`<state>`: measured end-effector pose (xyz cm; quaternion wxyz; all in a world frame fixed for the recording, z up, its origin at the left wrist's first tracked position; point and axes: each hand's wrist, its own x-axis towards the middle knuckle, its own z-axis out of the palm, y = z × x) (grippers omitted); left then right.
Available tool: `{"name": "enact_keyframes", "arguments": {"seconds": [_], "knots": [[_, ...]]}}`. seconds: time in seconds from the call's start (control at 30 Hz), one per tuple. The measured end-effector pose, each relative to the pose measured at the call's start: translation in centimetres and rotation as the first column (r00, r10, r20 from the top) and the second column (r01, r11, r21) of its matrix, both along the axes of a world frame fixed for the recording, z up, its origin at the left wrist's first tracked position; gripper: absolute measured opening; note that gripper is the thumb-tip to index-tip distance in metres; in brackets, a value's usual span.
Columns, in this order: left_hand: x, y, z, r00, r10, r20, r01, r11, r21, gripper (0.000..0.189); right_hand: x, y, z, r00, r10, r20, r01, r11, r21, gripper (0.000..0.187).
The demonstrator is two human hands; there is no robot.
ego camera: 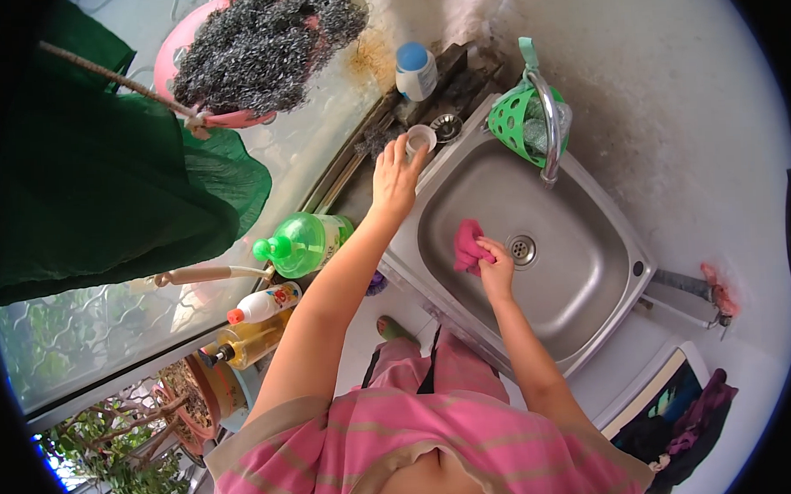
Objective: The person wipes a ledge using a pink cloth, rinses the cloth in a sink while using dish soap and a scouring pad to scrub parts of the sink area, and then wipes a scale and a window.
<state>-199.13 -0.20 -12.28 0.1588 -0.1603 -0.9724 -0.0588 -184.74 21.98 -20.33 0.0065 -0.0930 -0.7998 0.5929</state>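
Note:
My left hand (396,175) reaches over the ledge behind the sink, its thumb and fingertips around the rim of a small translucent cup (421,140). Beside that cup lies a round metal sink strainer (446,127), and a dark scouring pad (377,142) is on its other side. My right hand (496,269) holds a crumpled pink cloth (467,244) above the basin of the stainless steel sink (567,293), close to the drain (520,250). A curved chrome faucet (550,124) stands at the sink's far corner with a green perforated basket (512,122) hung on it.
A white bottle with a blue cap (417,73) stands on the far ledge. Along the window side are a green pump bottle (304,243), a white bottle (267,304) and a yellow pump bottle (255,340). Green fabric (106,192) hangs at the left.

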Motion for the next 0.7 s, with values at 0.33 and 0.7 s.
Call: {"name": "enact_keyframes", "arguments": {"seconds": [0.33, 0.7], "knots": [[-1.7, 0.1, -0.4, 0.963, 0.162, -0.217, -0.133, 0.981, 0.144, 0.023, 1.9, 5.5, -3.1, 0.996, -0.045, 0.082, 0.044, 0.999, 0.006, 0.038], [22.7, -2.1, 2.5, 0.883, 0.267, 0.385, -0.454, 0.284, 0.845, 0.035, 4.1, 2.6, -3.4, 0.977, -0.041, 0.211, 0.073, 0.987, -0.145, 0.042]]}}
